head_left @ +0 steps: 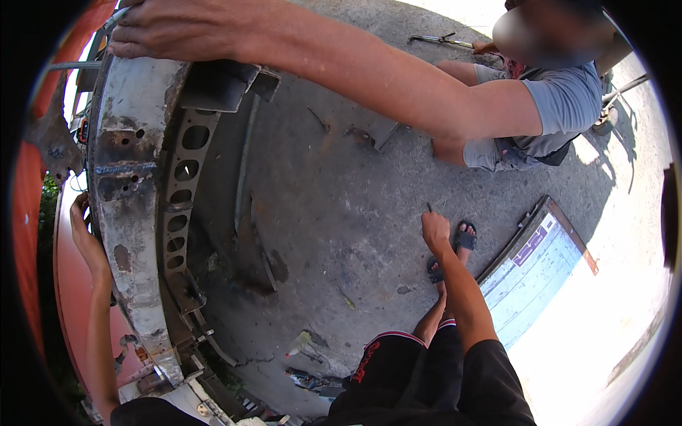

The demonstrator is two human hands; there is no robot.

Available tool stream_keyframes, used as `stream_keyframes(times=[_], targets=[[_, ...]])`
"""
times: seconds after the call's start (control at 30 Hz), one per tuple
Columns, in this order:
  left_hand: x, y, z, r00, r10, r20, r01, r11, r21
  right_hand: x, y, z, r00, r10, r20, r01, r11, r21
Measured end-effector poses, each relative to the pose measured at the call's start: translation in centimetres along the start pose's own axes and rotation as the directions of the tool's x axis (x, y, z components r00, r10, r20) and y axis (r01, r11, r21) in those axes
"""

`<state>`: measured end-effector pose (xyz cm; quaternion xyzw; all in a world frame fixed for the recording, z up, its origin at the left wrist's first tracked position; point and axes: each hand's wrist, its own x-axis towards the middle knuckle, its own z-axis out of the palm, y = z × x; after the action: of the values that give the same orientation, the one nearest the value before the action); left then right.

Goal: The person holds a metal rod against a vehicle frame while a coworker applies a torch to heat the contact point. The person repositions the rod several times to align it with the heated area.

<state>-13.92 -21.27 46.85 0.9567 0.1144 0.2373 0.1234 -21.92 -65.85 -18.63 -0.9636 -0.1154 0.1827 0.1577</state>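
A long, curved metal beam [135, 213] with worn grey paint, rust patches and a welded seam runs down my left side. My left hand [87, 231] is at its outer edge, fingers bent against it and partly hidden behind the metal. Away from the beam, over the concrete, my right hand [435, 231] is closed in a fist. A short dark tip of something thin sticks out of it; the rest is hidden. A co-worker's hand [170, 30] lies on the beam's far end, the arm stretched across from the right.
The crouching co-worker [561, 106] holds a metal torch [440, 40] in the other hand. A perforated metal strip [186, 174] runs along the beam's inner side. Scrap metal strips [261, 248] lie on the concrete floor [355, 234]. A worn pale-blue panel [529, 284] lies at right.
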Motion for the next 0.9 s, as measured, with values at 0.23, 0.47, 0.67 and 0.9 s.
stream_keyframes(times=[0.23, 0.47, 0.67, 0.9], targets=[[0.2, -0.1, -0.2, 1.000, -0.012, 0.014, 0.012, 1.000, 0.013, 1.0, -0.2, -2.3, 0.975, 0.033, 0.218, -0.046, 0.997, 0.054], [0.3, -0.3, -0.3, 1.000, 0.001, 0.006, -0.001, 0.999, 0.035, 1.2, -0.5, -3.2, 0.980, 0.112, 0.163, -0.128, 0.988, 0.089], [0.3, -0.1, -0.1, 1.000, -0.009, 0.006, 0.009, 1.000, 0.014, 1.1, -0.8, -3.7, 0.979, 0.128, 0.160, -0.142, 0.987, 0.078], [0.2, 0.0, -0.1, 1.000, 0.001, 0.005, -0.001, 0.999, 0.032, 1.0, -0.9, -3.7, 0.982, 0.112, 0.155, -0.123, 0.990, 0.067]])
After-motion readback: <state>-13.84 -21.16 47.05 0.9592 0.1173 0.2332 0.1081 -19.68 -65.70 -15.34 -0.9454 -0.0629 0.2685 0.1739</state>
